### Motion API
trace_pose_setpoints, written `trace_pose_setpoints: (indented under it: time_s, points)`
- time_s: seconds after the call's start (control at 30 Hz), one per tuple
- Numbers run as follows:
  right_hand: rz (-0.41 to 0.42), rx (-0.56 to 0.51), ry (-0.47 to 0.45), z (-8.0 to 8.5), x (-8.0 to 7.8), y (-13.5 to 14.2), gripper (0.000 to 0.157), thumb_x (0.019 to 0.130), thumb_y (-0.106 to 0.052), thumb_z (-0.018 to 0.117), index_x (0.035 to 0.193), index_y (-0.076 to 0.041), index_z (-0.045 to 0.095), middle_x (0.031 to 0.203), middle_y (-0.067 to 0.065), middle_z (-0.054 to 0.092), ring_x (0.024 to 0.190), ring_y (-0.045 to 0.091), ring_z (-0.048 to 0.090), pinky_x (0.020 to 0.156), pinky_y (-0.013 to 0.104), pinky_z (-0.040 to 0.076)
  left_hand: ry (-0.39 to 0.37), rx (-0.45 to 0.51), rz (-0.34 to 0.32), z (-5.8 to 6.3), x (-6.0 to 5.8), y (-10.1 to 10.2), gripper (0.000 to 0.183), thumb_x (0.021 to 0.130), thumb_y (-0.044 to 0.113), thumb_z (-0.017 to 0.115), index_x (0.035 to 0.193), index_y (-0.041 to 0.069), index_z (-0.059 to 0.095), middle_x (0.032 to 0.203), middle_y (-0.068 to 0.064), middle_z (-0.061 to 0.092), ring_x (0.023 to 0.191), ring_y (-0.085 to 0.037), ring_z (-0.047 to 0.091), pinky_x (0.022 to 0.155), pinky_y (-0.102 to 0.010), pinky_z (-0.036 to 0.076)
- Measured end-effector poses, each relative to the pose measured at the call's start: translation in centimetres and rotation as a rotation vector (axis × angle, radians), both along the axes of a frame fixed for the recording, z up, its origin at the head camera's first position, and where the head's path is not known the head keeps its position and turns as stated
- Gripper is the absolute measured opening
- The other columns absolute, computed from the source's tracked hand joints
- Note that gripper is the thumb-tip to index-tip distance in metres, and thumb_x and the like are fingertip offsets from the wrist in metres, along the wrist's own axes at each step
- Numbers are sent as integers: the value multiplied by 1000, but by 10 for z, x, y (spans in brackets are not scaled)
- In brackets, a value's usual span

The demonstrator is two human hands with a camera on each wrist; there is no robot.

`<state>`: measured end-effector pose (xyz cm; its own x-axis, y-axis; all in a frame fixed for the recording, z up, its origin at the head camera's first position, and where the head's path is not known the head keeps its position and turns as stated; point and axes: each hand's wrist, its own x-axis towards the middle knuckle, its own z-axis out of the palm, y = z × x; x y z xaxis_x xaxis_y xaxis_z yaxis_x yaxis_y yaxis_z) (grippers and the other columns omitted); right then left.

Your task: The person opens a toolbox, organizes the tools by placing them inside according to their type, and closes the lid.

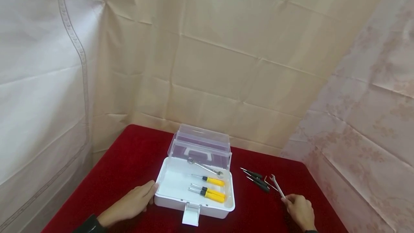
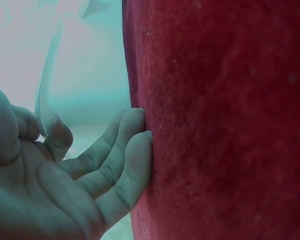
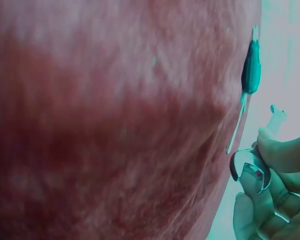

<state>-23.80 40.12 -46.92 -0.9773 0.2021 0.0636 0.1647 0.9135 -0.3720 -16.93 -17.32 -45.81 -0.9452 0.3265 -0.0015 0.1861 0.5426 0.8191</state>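
Observation:
A white toolbox (image 1: 174, 175) with a clear lid stands open on the table. My left hand (image 1: 139, 197) grips its left wall near the front corner; in the left wrist view the rim runs between thumb and index finger, with the other fingertips (image 2: 138, 145) against the red cloth. Inside the box lie a silver wrench (image 1: 207, 168) and three yellow-handled screwdrivers (image 1: 214, 195). Toward the right side, my right hand (image 1: 300, 209) holds another silver wrench (image 1: 276, 185) by its near end, its far end pointing away from me. That near end shows close among the fingers (image 3: 285, 155).
Left of the held wrench lie several dark-handled screwdrivers (image 1: 260, 184) and a thin bent metal rod (image 1: 271, 186). The box's white latch (image 1: 191, 214) hangs down in front. A red cloth (image 1: 136, 154) covers the table, with fabric curtains (image 1: 226, 74) around it.

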Motion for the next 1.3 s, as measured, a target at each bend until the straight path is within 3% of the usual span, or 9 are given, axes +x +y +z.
trace_pose_setpoints:
  time_s: [0.23, 0.73, 1.3]
  points:
    - [34, 29, 114, 4, -1, -12, 22, 88, -33, 70, 93, -12, 72, 82, -2, 68, 69, 17, 61, 62, 44, 45, 3, 2, 4, 2, -1, 0, 31, 107, 40, 36, 98, 13, 48, 78, -4, 55, 59, -20, 53, 52, -31, 45]
    - [26, -6, 144, 7, 0, -25, 20, 89, -33, 70, 92, -13, 71, 82, -3, 67, 71, 15, 61, 62, 38, 45, 13, -4, -15, 1, -1, 0, 33, 107, 40, 34, 97, 12, 49, 76, -3, 55, 55, -19, 53, 51, -31, 44]
    - [69, 2, 327, 7, -1, -45, 13, 86, -26, 74, 90, -14, 70, 80, -3, 66, 71, 14, 60, 62, 34, 44, 15, -6, -7, 0, 0, 1, 34, 108, 40, 33, 96, 12, 49, 75, -3, 55, 54, -19, 53, 50, -30, 42]
